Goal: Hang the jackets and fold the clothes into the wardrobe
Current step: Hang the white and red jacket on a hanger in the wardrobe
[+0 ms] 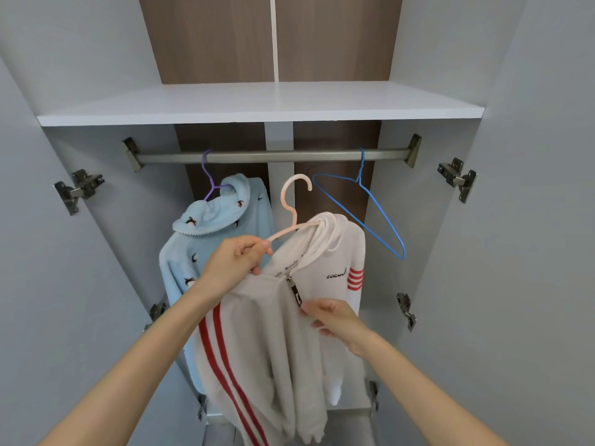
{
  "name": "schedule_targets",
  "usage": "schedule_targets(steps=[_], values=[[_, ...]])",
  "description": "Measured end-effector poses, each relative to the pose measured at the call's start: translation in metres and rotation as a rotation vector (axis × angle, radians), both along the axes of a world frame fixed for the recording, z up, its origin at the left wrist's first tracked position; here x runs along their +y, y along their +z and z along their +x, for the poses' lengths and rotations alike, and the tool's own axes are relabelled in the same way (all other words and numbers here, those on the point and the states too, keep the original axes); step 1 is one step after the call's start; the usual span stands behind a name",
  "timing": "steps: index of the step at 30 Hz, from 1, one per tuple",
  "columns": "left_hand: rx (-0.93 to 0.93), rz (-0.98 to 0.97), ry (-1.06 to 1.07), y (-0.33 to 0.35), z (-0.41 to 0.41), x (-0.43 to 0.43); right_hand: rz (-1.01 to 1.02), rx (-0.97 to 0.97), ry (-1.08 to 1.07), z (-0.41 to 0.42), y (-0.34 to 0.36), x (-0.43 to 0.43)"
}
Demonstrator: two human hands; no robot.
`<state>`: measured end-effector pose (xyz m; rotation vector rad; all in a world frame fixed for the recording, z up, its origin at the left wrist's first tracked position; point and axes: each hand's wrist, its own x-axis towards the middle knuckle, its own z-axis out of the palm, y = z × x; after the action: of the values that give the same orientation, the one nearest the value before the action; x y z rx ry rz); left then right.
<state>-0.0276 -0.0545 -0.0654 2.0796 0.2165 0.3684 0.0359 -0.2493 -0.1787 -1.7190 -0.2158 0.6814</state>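
Below one rail (273,155), three hangers (211,188) (284,197) (361,169), two jackets (193,262) (264,333).

wardrobe (418,204): wht shelf (257,104) | brn back panel (209,37) | gry doors (531,252) open

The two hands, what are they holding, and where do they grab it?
The left hand grips the pink hanger at its arm's end; the right hand pinches the white jacket at its front, beside the zip pull.

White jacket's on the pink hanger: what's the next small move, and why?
Probably raise the left hand so the pink hanger hooks over the rod: its hook hangs below the rod, with free space between the blue hoodie and the blue hanger.
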Motion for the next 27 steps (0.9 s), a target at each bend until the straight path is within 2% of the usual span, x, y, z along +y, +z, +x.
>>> schedule_targets(steps=[2,4,7,8,10,13,16,18,19,21,24,27], values=[[-0.001,0.043,0.003,0.001,-0.001,0.003,-0.065,-0.243,-0.189,0.001,0.001,-0.001],[-0.002,0.087,-0.009,0.002,-0.002,0.006,0.022,-0.526,-0.367,-0.003,0.015,-0.003],[0.001,0.15,-0.078,0.005,-0.003,0.005,0.062,-1.079,-0.417,-0.009,0.052,-0.003],[0.011,0.178,-0.106,0.005,-0.003,0.004,0.063,-1.178,-0.399,-0.006,0.062,-0.002],[0.034,0.241,-0.142,0.006,-0.003,-0.002,-0.003,-1.105,-0.299,0.004,0.082,0.001],[0.016,0.354,-0.206,0.006,-0.006,-0.009,-0.295,-0.995,-0.069,0.014,0.092,0.008],[-0.05,0.544,-0.217,0.0,-0.011,-0.012,-0.237,-0.939,-0.11,0.017,0.084,0.012],[-0.117,0.675,-0.138,0.0,-0.012,-0.008,-0.167,-0.806,-0.175,0.019,0.082,0.015],[-0.164,0.681,-0.079,0.001,-0.013,-0.003,-0.147,-0.746,-0.218,0.021,0.083,0.016],[-0.201,0.532,0.034,0.0,-0.017,0.009,-0.152,-0.68,-0.312,0.03,0.087,0.013],[-0.036,0.242,0.083,-0.019,-0.03,0.026,-0.18,-0.676,-0.399,0.044,0.093,0.002],[0.088,0.198,0.079,-0.045,-0.036,0.029,-0.2,-0.665,-0.406,0.049,0.1,-0.002]])
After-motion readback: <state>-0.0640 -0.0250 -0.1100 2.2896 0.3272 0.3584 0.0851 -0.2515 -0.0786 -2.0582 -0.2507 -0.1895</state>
